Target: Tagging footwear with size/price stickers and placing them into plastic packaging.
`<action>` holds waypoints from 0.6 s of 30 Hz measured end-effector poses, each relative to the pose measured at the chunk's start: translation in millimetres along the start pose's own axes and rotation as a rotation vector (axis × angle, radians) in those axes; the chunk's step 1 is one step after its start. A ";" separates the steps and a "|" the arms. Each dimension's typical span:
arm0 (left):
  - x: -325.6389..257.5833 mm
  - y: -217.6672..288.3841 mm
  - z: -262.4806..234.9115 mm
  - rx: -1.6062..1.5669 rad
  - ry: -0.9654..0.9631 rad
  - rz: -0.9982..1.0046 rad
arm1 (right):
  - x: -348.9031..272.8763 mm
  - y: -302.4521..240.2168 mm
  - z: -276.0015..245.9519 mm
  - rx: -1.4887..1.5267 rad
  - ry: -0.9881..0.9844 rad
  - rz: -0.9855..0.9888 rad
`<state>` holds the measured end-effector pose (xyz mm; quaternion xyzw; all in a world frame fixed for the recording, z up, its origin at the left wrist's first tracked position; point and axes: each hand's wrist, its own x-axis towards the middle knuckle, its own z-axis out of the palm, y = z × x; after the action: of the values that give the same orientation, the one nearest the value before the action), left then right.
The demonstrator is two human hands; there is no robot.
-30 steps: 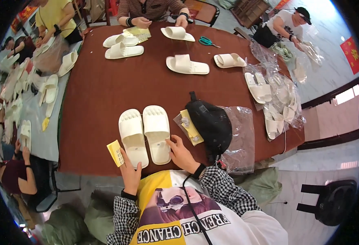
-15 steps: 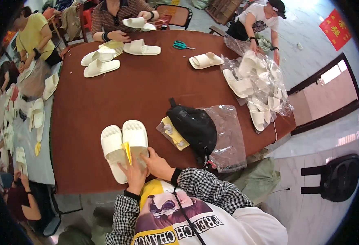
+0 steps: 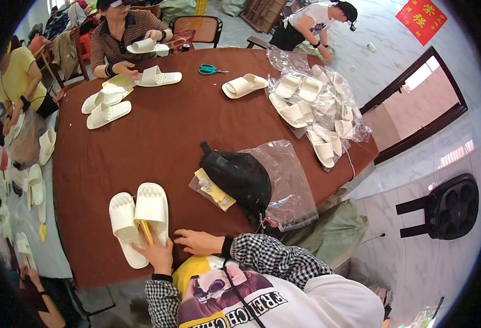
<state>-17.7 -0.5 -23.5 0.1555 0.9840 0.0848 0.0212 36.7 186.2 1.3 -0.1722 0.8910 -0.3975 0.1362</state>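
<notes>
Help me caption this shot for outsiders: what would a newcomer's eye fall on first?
Probably the pair of white slippers at the near left of the brown-covered table, with the left hand at their heel ends, holding a yellow card. Next might come the plastic-wrapped heap of white slippers at the table's far right, then the black bag between the two.

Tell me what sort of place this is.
Probably a small slipper workshop or packing room: loose slippers lie on the brown table, clear-bagged slippers are heaped at its far right, and a person in stripes holds another slipper.
</notes>
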 end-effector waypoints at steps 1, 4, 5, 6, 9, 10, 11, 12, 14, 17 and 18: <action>-0.2 -8.3 1.1 -0.005 0.010 -0.017 | -2.9 -1.7 -4.1 -0.005 0.004 0.003; 7.2 -31.4 -17.6 0.056 -0.080 -0.100 | -16.2 -4.6 -18.6 0.097 -0.073 0.086; 9.5 -44.4 -21.1 0.058 -0.062 -0.098 | -22.8 -4.2 -24.5 0.095 -0.065 0.094; 13.1 -57.4 -23.5 0.074 -0.060 -0.108 | -30.3 -3.4 -30.5 0.097 -0.022 0.120; 28.7 -102.3 -35.8 0.099 -0.105 -0.118 | -58.3 -5.4 -53.5 0.066 0.060 0.209; 33.5 -118.8 -40.0 0.139 -0.095 -0.121 | -67.7 -6.8 -61.4 0.055 0.085 0.224; 41.3 -134.7 -43.3 0.174 -0.134 -0.160 | -76.6 -7.5 -69.3 0.046 0.111 0.241; 48.9 -149.4 -47.8 0.173 -0.151 -0.196 | -85.7 -10.2 -77.1 0.068 0.154 0.266; 68.3 -181.8 -52.3 0.234 -0.179 -0.263 | -105.4 -11.5 -90.0 0.080 0.248 0.274; 89.9 -281.2 -31.4 0.445 -0.090 -0.324 | -130.3 -12.2 -112.4 0.092 0.356 0.281; 98.4 -302.3 -24.4 0.501 -0.073 -0.442 | -141.6 -16.8 -124.2 0.121 0.387 0.330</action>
<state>-204.3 -257.3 -53.4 -0.0585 0.9827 -0.1721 0.0351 120.8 316.6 109.3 0.0630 0.8910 -0.4481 0.0363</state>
